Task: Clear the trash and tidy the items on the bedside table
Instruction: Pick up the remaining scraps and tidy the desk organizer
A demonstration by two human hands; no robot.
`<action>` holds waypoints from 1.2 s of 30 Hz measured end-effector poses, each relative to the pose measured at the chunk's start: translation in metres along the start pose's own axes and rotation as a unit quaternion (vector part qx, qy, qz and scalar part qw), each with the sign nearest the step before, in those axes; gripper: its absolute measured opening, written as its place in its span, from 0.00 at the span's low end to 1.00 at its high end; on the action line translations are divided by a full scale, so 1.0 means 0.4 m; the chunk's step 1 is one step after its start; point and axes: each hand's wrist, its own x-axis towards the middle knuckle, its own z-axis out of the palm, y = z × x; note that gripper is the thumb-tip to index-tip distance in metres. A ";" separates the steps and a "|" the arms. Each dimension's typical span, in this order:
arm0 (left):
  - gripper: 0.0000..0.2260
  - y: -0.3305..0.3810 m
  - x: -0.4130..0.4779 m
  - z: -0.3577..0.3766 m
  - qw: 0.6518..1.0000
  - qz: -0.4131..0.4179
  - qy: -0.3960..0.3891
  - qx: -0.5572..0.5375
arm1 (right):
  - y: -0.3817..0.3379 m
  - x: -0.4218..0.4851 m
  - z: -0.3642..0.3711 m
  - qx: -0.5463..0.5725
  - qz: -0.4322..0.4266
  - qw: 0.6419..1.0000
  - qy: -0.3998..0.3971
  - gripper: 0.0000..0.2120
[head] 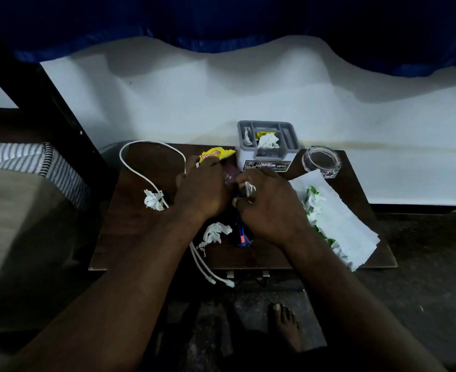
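Trash in both hands: left hand (202, 190) pinches crinkled yellow wrapper (216, 154), right hand (271, 210) pinches crumpled silvery scrap (249, 188); lifting could snag looped white cable (121, 156).

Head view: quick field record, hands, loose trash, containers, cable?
left hand: holds yellow wrapper
right hand: pinches crumpled foil scrap
loose trash: crumpled tissue by cable; second tissue near wrists; green-white scraps on paper sheet
containers: grey organizer holding white tissue; glass ashtray
cable: white cable, ends hang off bedside table front
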 end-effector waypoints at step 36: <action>0.10 -0.081 -0.163 -0.054 0.765 -0.164 0.019 -0.623 | -0.128 0.000 0.113 0.282 0.053 0.958 0.013 0.14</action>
